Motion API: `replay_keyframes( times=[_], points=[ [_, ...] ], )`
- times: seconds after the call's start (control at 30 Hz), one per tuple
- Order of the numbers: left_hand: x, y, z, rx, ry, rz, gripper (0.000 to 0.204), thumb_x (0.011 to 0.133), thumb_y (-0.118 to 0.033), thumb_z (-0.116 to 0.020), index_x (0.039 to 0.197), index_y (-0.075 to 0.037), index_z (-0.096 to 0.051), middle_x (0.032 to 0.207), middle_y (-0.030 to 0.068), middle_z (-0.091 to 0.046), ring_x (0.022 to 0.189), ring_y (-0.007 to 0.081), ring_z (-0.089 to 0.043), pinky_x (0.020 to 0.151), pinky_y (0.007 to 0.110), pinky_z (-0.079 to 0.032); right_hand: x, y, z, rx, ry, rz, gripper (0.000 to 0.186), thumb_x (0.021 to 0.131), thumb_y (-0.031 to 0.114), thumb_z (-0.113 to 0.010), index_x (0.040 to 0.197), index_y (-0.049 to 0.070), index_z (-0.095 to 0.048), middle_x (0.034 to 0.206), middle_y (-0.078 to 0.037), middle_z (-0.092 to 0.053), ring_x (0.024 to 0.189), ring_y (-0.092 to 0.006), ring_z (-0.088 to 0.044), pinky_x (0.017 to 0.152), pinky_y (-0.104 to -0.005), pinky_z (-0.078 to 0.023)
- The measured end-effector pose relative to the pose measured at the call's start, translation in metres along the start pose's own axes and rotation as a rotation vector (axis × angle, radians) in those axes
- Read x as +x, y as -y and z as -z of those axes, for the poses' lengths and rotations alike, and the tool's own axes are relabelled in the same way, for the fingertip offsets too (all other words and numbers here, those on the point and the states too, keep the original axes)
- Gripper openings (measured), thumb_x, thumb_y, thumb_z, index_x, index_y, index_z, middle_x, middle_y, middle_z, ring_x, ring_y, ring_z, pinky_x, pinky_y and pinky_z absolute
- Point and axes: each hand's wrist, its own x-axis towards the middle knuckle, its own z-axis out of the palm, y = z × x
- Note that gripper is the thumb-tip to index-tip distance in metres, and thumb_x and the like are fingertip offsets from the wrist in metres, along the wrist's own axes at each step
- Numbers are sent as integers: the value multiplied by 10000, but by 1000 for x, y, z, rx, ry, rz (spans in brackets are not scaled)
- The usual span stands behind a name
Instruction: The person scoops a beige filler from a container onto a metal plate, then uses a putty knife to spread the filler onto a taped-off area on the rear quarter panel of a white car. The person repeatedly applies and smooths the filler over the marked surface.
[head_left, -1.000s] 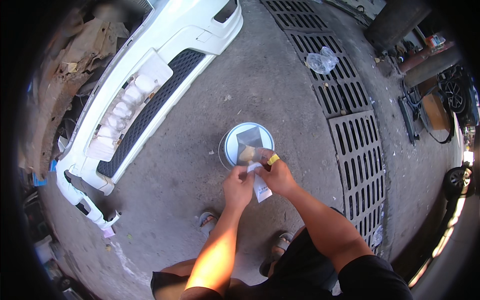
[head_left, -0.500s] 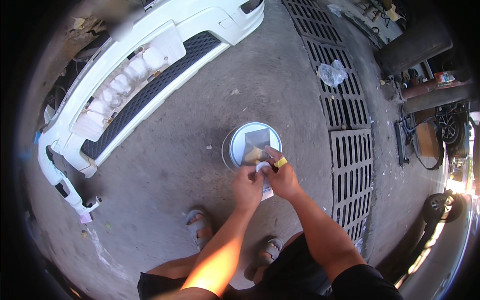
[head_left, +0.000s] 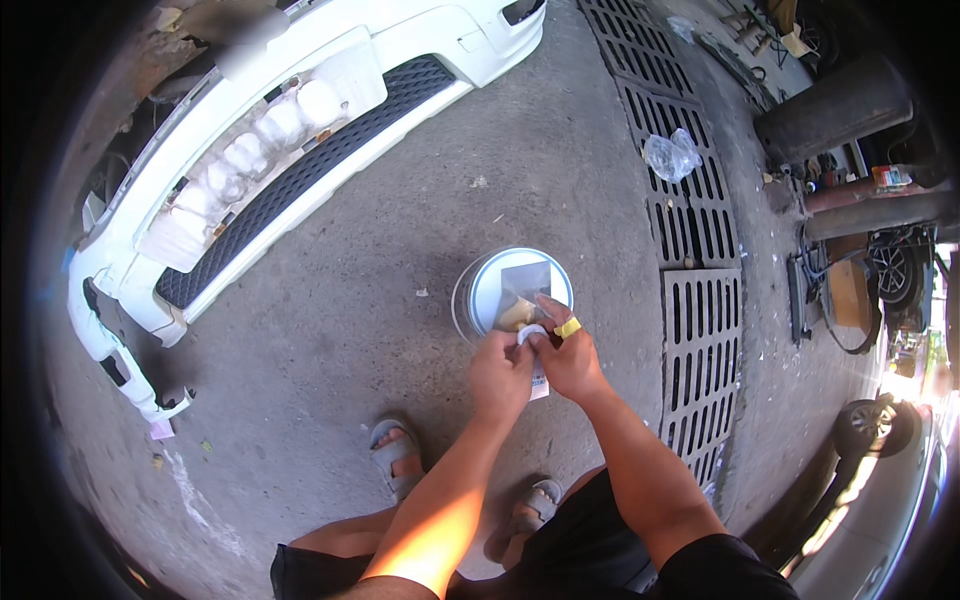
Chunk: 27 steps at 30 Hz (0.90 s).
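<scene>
Both hands are close together over a white lidded bucket [head_left: 485, 270] on the concrete floor. My left hand [head_left: 500, 375] pinches a white printed packet or strip [head_left: 539, 385], whose top is bent over in a curl. My right hand [head_left: 573, 365] is closed on the same strip, thumb beside the left fingertips, with a yellow band [head_left: 567, 328] round one finger. A clear bag [head_left: 527, 278] with something beige inside rests on the lid, just beyond my fingers, partly hidden by them.
A white car bumper [head_left: 470, 45] with padded parts on it lies at left. Slotted drain grates [head_left: 700, 320] run along the right, a crumpled plastic bag [head_left: 673, 155] on them. Farther right are dark pipes [head_left: 830, 110], loose parts and a car wheel [head_left: 866, 426]. My sandalled feet are below.
The white strip, flat earlier, is now bent over at its top between my fingertips. The view has turned slightly, shifting the bucket and my hands rightward in the picture.
</scene>
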Motion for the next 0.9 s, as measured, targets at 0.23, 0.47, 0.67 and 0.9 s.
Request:
replay_keyframes(
  times=[0.23, 0.47, 0.67, 0.9],
  points=[
    [2, 0, 1, 34, -14, -54, 137, 773, -95, -711, 811, -8, -612, 684, 117, -639, 595, 216, -630, 572, 335, -491, 0, 4, -1, -6, -16, 5, 502, 865, 102, -593, 1354, 111, -483, 1016, -150, -676, 930, -236, -661, 826, -335, -507],
    [4, 2, 1, 57, -25, -98, 123, 765, -85, -700, 805, -11, -610, 702, 128, -632, 610, 250, -630, 579, 359, -489, 0, 7, -4, -31, -67, 12, 509, 839, 26, -638, 1325, 66, -492, 848, -40, -620, 766, -112, -590, 725, -276, -503],
    [6, 2, 3, 82, -25, -143, 119, 754, -72, -696, 780, -19, -593, 706, 124, -611, 613, 274, -617, 568, 374, -480, 2, 7, -5, -43, -59, 7, 502, 835, 29, -637, 1315, 51, -495, 830, -34, -627, 738, -100, -585, 696, -268, -496],
    [7, 3, 4, 119, -11, -186, 130, 749, -72, -695, 761, -31, -572, 711, 122, -593, 610, 297, -601, 555, 392, -468, 3, 7, -6, -22, -71, -8, 482, 831, 38, -641, 1296, 44, -511, 828, -45, -645, 722, -98, -591, 683, -271, -498]
  ],
)
